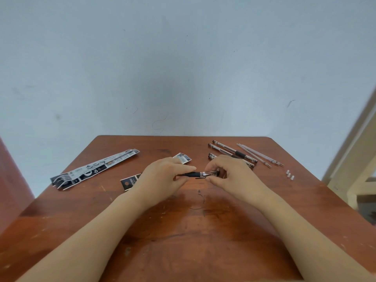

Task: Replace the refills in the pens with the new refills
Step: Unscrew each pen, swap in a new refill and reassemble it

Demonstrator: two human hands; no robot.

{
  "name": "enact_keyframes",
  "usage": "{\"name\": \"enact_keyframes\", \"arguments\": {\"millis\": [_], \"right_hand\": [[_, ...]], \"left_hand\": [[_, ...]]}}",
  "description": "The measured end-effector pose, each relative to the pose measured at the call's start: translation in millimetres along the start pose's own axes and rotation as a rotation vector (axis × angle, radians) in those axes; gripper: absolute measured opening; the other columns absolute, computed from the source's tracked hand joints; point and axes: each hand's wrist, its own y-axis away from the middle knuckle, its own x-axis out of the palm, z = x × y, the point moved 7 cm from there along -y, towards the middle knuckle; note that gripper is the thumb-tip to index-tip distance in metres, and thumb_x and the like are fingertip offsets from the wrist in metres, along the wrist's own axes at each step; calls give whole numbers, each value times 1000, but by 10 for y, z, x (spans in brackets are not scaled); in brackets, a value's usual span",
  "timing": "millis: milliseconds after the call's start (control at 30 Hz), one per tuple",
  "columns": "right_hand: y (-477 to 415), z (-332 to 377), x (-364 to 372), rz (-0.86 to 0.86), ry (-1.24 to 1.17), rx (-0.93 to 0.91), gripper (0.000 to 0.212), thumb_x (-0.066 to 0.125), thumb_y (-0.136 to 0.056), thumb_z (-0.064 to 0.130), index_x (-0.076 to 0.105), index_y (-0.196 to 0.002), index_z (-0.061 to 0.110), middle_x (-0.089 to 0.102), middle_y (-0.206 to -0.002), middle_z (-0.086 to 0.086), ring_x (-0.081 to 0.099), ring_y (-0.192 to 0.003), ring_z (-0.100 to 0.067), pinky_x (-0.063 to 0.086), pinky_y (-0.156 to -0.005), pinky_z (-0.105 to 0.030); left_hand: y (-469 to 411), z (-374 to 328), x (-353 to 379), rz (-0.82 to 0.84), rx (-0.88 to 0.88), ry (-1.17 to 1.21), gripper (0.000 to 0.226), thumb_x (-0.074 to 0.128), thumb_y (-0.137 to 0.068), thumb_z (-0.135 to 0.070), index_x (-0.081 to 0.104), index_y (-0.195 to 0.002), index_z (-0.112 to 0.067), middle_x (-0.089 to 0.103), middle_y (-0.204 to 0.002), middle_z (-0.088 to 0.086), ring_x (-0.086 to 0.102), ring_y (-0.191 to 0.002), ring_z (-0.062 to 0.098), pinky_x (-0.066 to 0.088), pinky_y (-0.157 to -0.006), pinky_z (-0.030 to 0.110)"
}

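Note:
Over the middle of the wooden table [183, 231] I hold a pen [195, 174] level, with its black grip showing between my hands. My left hand [162, 176] grips the barrel end of the pen. My right hand [232, 171] pinches its clear tip cone. Behind my right hand lie three more pens [234, 152] side by side. Three thin clear refills [258, 154] lie just right of them. Long black-and-white refill packets [95, 168] lie at the left.
Torn packet pieces lie behind my left hand [184, 157] and left of my left wrist [130, 181]. Three small white caps [290, 174] sit near the table's right edge. A pale wall rises right behind the table, and a cream frame [350, 159] stands at right.

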Motion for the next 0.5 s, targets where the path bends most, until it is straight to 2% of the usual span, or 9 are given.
{"name": "enact_keyframes", "arguments": {"millis": [100,267,367,433,500], "right_hand": [[5,11,-19,-30,-12,9,12,64,-83,18,66,-95,17,48,-75,18,42,-64,3,35,-61,-6],[7,46,-8,-39,-23,-18,12,64,-83,15,68,-94,17,47,-74,19,43,-64,3,37,-63,-6],[12,46,5,-27,-36,-30,10,65,-82,15,69,-91,16,48,-73,20,45,-64,3,36,-63,-6],[17,41,14,-28,-67,-42,9,66,-81,13,70,-89,14,49,-72,20,48,-68,8,36,-63,-5],[17,32,24,-37,-97,-56,8,67,-80,11,70,-87,13,50,-71,20,48,-71,13,36,-64,-6]], "left_hand": [[-8,-35,-23,21,4,4,27,54,-81,-23,69,-100,-13,69,-79,8,59,-75,23,49,-67,35],[-2,-70,-51,12,58,-18,27,52,-75,-23,71,-88,-10,68,-67,9,60,-64,26,51,-57,41],[10,-70,-31,7,71,-28,22,55,-74,-21,71,-83,-9,66,-62,7,57,-60,20,51,-52,38],[18,-72,-17,-5,86,-44,19,58,-73,-21,71,-80,-10,64,-59,3,49,-61,11,49,-50,31],[26,-79,-6,-11,100,-76,21,56,-74,-26,72,-78,-13,64,-57,-2,47,-64,11,45,-46,23]]}}
